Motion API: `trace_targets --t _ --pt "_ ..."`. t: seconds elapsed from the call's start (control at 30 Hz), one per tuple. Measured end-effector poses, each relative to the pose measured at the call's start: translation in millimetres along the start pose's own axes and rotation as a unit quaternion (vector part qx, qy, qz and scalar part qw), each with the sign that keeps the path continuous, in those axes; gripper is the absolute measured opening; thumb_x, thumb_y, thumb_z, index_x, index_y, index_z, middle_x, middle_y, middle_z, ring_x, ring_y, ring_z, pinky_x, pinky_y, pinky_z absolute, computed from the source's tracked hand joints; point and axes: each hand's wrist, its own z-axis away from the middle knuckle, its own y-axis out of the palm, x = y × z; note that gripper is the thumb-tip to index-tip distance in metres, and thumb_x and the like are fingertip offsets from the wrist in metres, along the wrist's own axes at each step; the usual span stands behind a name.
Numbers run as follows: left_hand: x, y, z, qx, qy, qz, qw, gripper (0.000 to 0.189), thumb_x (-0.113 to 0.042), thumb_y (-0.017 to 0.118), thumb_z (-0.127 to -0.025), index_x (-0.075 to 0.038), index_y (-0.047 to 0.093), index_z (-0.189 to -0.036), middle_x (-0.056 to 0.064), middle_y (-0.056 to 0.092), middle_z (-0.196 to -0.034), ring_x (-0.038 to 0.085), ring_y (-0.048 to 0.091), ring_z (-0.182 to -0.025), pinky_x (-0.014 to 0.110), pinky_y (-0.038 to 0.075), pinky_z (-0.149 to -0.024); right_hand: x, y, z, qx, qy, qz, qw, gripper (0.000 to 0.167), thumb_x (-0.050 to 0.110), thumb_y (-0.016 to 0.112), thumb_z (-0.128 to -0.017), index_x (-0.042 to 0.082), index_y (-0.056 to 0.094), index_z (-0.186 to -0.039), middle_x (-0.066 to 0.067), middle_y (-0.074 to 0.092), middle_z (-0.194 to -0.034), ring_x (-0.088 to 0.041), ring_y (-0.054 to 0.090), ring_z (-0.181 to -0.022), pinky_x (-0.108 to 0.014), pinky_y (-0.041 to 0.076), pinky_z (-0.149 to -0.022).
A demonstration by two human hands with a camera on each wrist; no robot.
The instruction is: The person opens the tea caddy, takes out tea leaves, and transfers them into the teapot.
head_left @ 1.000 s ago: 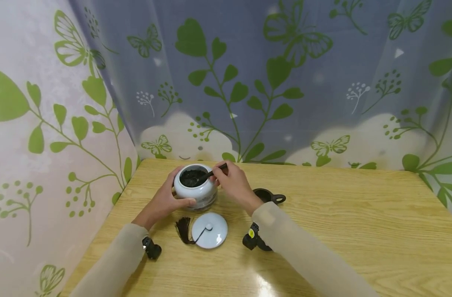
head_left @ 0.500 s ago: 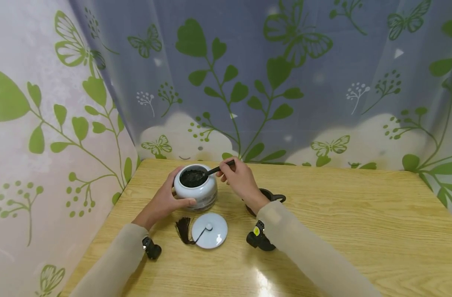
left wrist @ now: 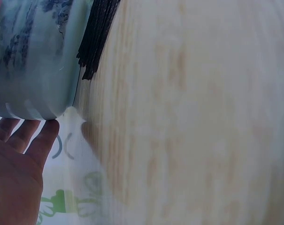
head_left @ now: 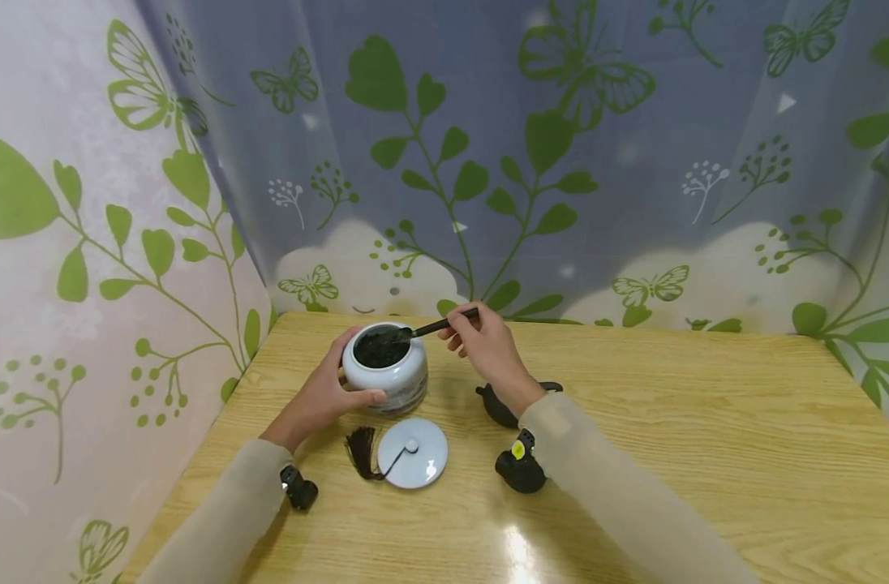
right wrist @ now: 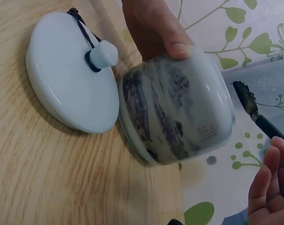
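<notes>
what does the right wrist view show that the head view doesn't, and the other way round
Only the right wrist view shows the small reddish mark on the side of the jar. Only the head view shows the dark contents, the tassel and the sleeves. Both show the jar, lid, scoop, left hand and right hand.

no legible text, brand or number. small red marking on white jar, too small and blurred to read.
</notes>
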Motion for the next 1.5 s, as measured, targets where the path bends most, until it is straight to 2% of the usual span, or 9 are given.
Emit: trace_targets --t 0.2,0.6,0.73,1.07,1.23,1.5 --pt "1.7 0.1 -0.6 0.003 0.005 0.000 1.0000 0.117 -0.026 0.093 -0.090 -0.022 0.013 -0.176 0.013 0.029 -0.177 0.041 0.035 -0.161 0.068 0.034 -0.127 -0.2 -12.6 1.9 -0.009 0.005 -0.007 0.9999 0.027 0.030 0.057 -0.115 0.009 0.064 -0.131 -0.006 0.077 -0.105 -0.018 0.069 -0.088 -0.033 0.057 -0.081" --pt "0.7 -0.2 0.2 0.003 0.006 0.006 1.0000 0.116 -0.024 0.092 -0.090 -0.024 0.014 -0.175 0.012 0.030 -0.177 0.041 0.036 -0.160 0.068 0.034 -0.127 -0.4 -38.5 7.4 -0.026 0.010 -0.008 0.9996 0.033 0.032 0.057 -0.115 0.005 0.063 -0.133 -0.005 0.077 -0.107 -0.019 0.070 -0.090 -0.035 0.058 -0.085" --pt "-0.2 -0.2 0.7 0.002 0.001 0.003 1.0000 0.117 -0.025 0.093 -0.090 -0.025 0.013 -0.176 0.012 0.029 -0.177 0.042 0.036 -0.160 0.069 0.034 -0.127 -1.5 -49.2 10.8 -0.030 0.012 -0.009 0.9994 0.030 0.032 0.056 -0.115 0.007 0.063 -0.131 -0.003 0.076 -0.105 -0.019 0.070 -0.091 -0.037 0.058 -0.086" --pt "-0.8 0.7 0.1 0.004 -0.003 0.002 1.0000 0.119 -0.029 0.094 -0.089 -0.027 0.013 -0.176 0.011 0.028 -0.178 0.043 0.034 -0.161 0.069 0.033 -0.127 -10.2 -72.8 19.8 -0.031 0.004 -0.001 0.9995 0.034 0.033 0.056 -0.116 0.005 0.060 -0.135 0.001 0.075 -0.105 -0.016 0.070 -0.090 -0.033 0.059 -0.085" --pt "-1.0 0.0 0.2 0.004 -0.002 0.003 1.0000 0.118 -0.028 0.094 -0.089 -0.026 0.013 -0.176 0.010 0.029 -0.178 0.042 0.034 -0.161 0.068 0.033 -0.128 -12.9 -81.6 23.4 -0.034 0.011 0.002 0.9994 0.036 0.035 0.056 -0.116 0.005 0.059 -0.135 0.000 0.075 -0.107 -0.019 0.069 -0.093 -0.030 0.058 -0.083" --pt "-0.1 0.2 -0.7 0.004 -0.002 0.002 1.0000 0.118 -0.028 0.094 -0.089 -0.024 0.014 -0.175 0.010 0.029 -0.177 0.041 0.034 -0.161 0.069 0.033 -0.128 -18.8 -95.8 30.2 -0.040 0.010 0.006 0.9991 0.032 0.032 0.055 -0.116 0.004 0.060 -0.132 0.003 0.075 -0.102 -0.014 0.069 -0.089 -0.029 0.059 -0.081"
